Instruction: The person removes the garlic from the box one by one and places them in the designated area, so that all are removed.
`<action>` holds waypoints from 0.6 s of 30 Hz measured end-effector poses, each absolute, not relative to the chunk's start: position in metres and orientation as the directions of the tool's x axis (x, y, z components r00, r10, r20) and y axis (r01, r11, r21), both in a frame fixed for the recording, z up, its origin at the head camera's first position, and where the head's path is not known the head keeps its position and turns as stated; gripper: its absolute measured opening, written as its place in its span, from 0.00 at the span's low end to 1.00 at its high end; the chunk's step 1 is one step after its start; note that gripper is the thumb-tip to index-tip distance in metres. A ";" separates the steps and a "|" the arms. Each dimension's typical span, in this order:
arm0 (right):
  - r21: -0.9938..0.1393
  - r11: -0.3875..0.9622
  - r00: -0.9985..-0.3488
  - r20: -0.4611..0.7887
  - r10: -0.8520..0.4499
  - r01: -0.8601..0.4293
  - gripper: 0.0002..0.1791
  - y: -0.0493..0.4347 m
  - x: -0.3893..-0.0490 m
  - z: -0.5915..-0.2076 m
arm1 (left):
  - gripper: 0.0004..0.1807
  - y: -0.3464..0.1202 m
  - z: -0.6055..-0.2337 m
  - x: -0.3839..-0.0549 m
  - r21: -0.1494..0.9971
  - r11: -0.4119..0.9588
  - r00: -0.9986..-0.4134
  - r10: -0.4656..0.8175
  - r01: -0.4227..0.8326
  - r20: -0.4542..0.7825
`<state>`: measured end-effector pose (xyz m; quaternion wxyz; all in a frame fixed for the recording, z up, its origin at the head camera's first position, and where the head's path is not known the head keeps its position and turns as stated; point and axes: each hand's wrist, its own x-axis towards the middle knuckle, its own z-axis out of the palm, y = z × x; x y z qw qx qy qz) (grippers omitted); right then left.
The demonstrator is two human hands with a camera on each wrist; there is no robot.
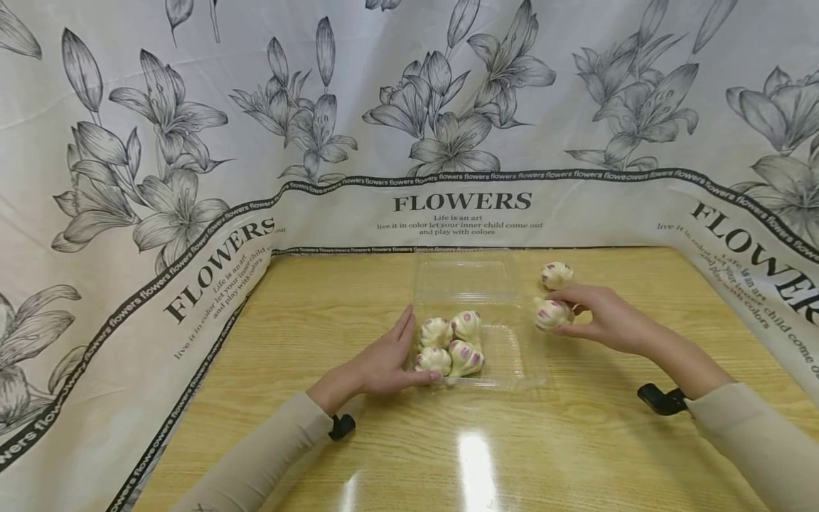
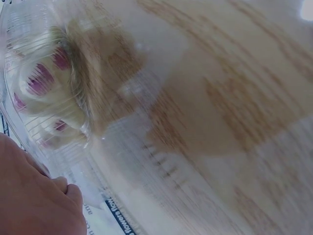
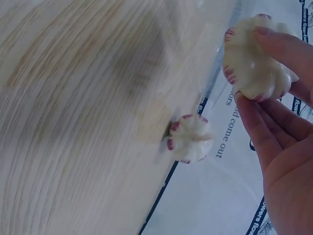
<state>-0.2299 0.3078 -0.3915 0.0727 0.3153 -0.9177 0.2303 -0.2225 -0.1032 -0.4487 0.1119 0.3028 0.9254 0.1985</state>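
My right hand [image 1: 611,318] pinches a cream garlic bulb with purple streaks [image 1: 552,313] between thumb and fingertips, just right of a clear plastic container [image 1: 534,359]. Behind the pinched bulb, another garlic bulb [image 1: 557,274] sits on the table; the right wrist view shows this loose bulb [image 3: 190,138] too. Several garlic bulbs [image 1: 466,358] fill the left half of the container's tray. My left hand [image 1: 382,363] holds the container at its near left corner, fingers along the left side and thumb over the front rim. Ribbed clear plastic covers garlic [image 2: 40,81] in the left wrist view.
The container's clear lid [image 1: 463,277] lies folded back toward the far edge. All this stands on a glossy wood-grain table [image 1: 320,291]. A white cloth printed with flowers [image 1: 461,213] hangs along the back and both sides.
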 end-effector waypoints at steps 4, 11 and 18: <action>-0.349 0.713 -0.794 0.266 -0.547 -0.608 0.29 0.317 -0.231 -0.393 | 0.68 -0.103 -0.448 -0.222 0.433 0.737 -0.792 0.605 0.518 -0.083; -0.294 0.737 -0.792 0.285 -0.540 -0.608 0.27 0.336 -0.234 -0.398 | 0.69 -0.102 -0.446 -0.222 0.426 0.737 -0.791 0.607 0.525 -0.076; -0.270 0.760 -0.803 0.283 -0.525 -0.591 0.27 0.351 -0.238 -0.401 | 0.69 -0.103 -0.448 -0.222 0.444 0.731 -0.789 0.609 0.517 -0.083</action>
